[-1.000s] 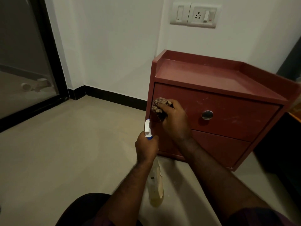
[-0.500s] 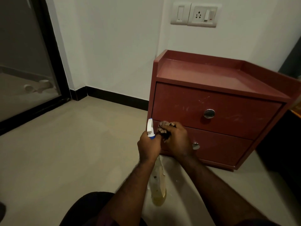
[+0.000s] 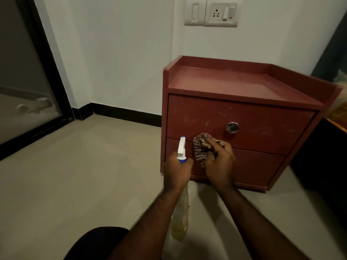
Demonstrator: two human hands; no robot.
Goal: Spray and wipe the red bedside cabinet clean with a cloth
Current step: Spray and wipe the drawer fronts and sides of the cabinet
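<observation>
Head view: the red cabinet [image 3: 244,87] sits on the smooth beige floor [image 3: 75,175] by the white wall. It's boxy, with a raised lip round the top and two flat drawer fronts. The upper front is smeary with pale streaks and has a shiny round metal knob [image 3: 232,127]. The right hand [image 3: 220,166] grips a crumpled checked cloth [image 3: 201,145] at the seam between the drawers, down-left of the knob. The left hand [image 3: 176,173], just beside it, is wrapped round a spray bottle [image 3: 181,149]. Its white nozzle pokes up, and the clear yellowish body hangs below the wrist.
</observation>
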